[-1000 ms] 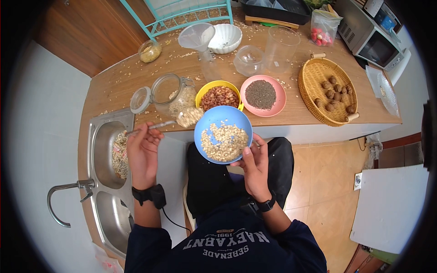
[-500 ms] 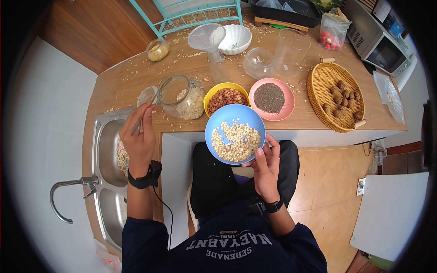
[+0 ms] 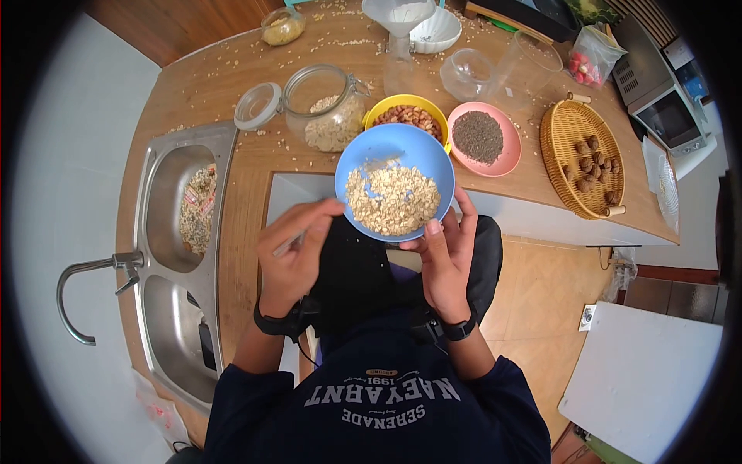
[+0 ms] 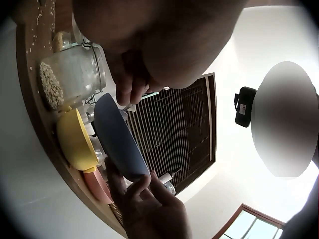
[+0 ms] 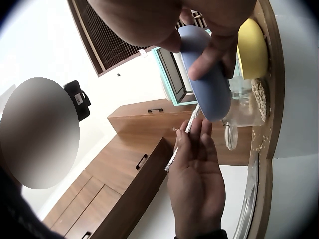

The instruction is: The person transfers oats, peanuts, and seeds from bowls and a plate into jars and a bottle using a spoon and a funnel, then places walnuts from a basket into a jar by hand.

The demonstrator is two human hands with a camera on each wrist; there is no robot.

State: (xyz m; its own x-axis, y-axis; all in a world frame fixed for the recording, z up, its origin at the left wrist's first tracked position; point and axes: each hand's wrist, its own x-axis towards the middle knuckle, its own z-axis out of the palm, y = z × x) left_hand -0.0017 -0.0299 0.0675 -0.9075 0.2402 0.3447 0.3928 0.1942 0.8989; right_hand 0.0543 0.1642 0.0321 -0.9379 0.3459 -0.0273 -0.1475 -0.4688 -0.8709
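My right hand (image 3: 448,259) holds a blue bowl (image 3: 402,138) of oat flakes (image 3: 398,203) at its near right side, thumb at the rim and fingers beneath. My left hand (image 3: 290,255) pinches a spoon by its patterned silver handle (image 5: 192,118), at the bowl's left side. In the head view, the spoon's blurred head (image 3: 382,163) lies inside the bowl, at the far edge of the oats. Just beyond stands an open glass jar (image 3: 321,108) partly filled with oats, its lid (image 3: 257,106) tipped to the left. A yellow bowl (image 3: 442,116) of reddish-brown nuts is partly hidden behind the blue one.
A pink plate (image 3: 510,155) of dark seeds and a wicker tray (image 3: 553,158) of walnuts stand to the right. Farther back are a funnel on a bottle (image 3: 399,46), a white bowl (image 3: 437,32) and clear containers (image 3: 468,73). A steel sink (image 3: 158,193) lies left; flakes litter the counter.
My left hand first held a heaped spoon near the bowl, drew left beside the jar, then came right with the spoon's head inside the bowl. The right hand keeps holding the bowl.
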